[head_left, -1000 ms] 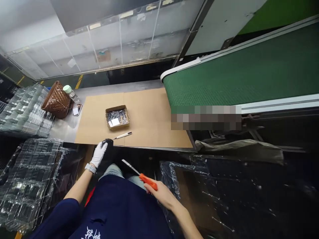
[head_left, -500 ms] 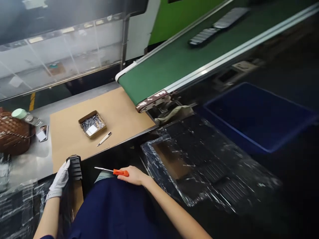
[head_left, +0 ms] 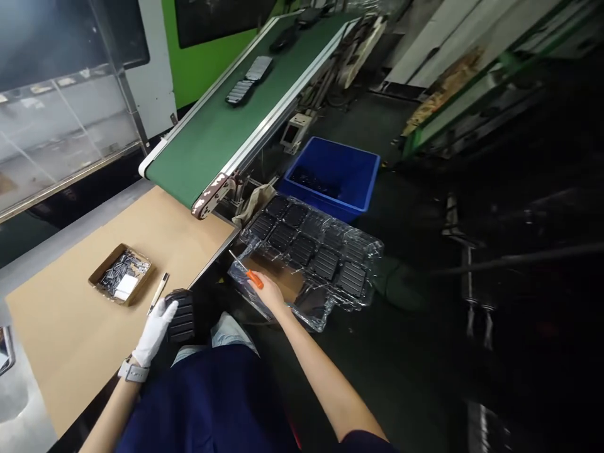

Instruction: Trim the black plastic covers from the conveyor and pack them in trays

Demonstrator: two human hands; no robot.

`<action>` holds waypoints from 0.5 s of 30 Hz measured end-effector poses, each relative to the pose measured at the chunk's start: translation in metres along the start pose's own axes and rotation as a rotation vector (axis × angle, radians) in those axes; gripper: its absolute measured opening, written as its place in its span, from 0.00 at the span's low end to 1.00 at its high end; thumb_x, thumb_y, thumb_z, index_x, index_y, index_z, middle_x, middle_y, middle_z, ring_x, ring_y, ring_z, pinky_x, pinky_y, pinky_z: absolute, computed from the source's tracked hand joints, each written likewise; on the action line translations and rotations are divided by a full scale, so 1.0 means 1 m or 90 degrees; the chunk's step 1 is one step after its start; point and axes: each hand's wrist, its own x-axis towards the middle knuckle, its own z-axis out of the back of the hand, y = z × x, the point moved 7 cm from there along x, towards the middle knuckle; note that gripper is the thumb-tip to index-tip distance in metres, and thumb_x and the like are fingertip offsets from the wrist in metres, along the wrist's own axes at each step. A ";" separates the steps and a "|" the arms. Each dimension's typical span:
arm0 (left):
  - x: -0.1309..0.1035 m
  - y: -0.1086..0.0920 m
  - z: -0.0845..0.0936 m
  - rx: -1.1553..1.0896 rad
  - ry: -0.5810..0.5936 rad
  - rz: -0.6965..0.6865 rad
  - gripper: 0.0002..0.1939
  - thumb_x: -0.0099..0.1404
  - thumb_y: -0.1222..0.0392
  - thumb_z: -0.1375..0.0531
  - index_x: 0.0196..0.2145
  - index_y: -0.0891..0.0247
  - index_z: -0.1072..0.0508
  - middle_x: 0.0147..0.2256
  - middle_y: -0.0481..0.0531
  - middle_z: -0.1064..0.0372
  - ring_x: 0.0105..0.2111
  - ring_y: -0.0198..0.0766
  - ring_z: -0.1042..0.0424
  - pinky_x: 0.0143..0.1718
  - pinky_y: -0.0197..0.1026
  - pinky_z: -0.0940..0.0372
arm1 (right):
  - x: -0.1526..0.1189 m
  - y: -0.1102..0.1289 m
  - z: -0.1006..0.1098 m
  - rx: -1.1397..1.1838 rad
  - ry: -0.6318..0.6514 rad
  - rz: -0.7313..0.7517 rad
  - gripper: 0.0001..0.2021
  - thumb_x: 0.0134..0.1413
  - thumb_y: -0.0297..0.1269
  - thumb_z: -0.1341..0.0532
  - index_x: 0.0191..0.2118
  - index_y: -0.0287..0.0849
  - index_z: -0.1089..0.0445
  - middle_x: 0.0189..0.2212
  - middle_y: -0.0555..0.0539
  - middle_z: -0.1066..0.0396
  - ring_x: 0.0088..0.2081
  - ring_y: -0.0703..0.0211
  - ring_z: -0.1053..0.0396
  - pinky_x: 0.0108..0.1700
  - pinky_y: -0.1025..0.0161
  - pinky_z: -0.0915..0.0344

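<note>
My left hand point(head_left: 153, 333), in a white glove, grips a black ribbed plastic part point(head_left: 182, 314) at the near edge of the cardboard-covered table point(head_left: 61, 327). My bare right hand point(head_left: 268, 293) holds an orange-handled knife point(head_left: 250, 274), its blade pointing up and to the left. That hand is stretched over the near corner of a clear plastic tray point(head_left: 311, 258), which holds several black ribbed parts. A small cardboard box point(head_left: 120, 275) of metal pieces and a silver pen-like cutter point(head_left: 158, 293) lie on the cardboard near my left hand.
A green conveyor belt point(head_left: 212, 135) slopes down to the table and carries black parts point(head_left: 248, 78). A blue bin point(head_left: 335, 176) stands on the floor behind the tray. Dark floor and machine frames fill the right side.
My view has swung to the right. My right hand has carried the knife from my lap out over the tray. My left hand has kept its grip on the black part at the table edge.
</note>
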 end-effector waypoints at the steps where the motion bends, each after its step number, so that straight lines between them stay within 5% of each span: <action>1: 0.004 -0.005 -0.023 0.058 0.042 -0.009 0.13 0.54 0.53 0.35 0.37 0.60 0.26 0.38 0.51 0.26 0.42 0.44 0.29 0.48 0.44 0.35 | 0.006 -0.015 0.003 0.003 -0.012 -0.033 0.18 0.60 0.38 0.48 0.54 0.41 0.36 0.52 0.40 0.33 0.53 0.52 0.35 0.54 0.57 0.41; 7: 0.031 -0.012 -0.136 0.299 0.252 -0.051 0.10 0.60 0.50 0.41 0.34 0.59 0.28 0.35 0.51 0.27 0.39 0.42 0.30 0.46 0.44 0.37 | 0.010 -0.062 0.004 0.028 -0.043 -0.156 0.19 0.60 0.39 0.48 0.56 0.40 0.38 0.50 0.40 0.30 0.51 0.51 0.32 0.49 0.59 0.37; 11: 0.059 -0.007 -0.185 0.355 0.327 -0.034 0.11 0.61 0.50 0.43 0.34 0.59 0.29 0.34 0.50 0.28 0.37 0.40 0.30 0.41 0.40 0.36 | 0.015 -0.079 0.004 0.053 -0.022 -0.209 0.21 0.61 0.42 0.51 0.56 0.39 0.38 0.44 0.38 0.26 0.45 0.46 0.28 0.45 0.54 0.34; 15: 0.085 -0.009 -0.222 0.461 0.370 -0.062 0.13 0.62 0.50 0.45 0.38 0.57 0.27 0.36 0.49 0.27 0.39 0.40 0.29 0.44 0.41 0.36 | 0.024 -0.080 0.011 0.068 0.009 -0.200 0.25 0.52 0.37 0.39 0.57 0.38 0.37 0.55 0.36 0.35 0.57 0.43 0.38 0.56 0.50 0.42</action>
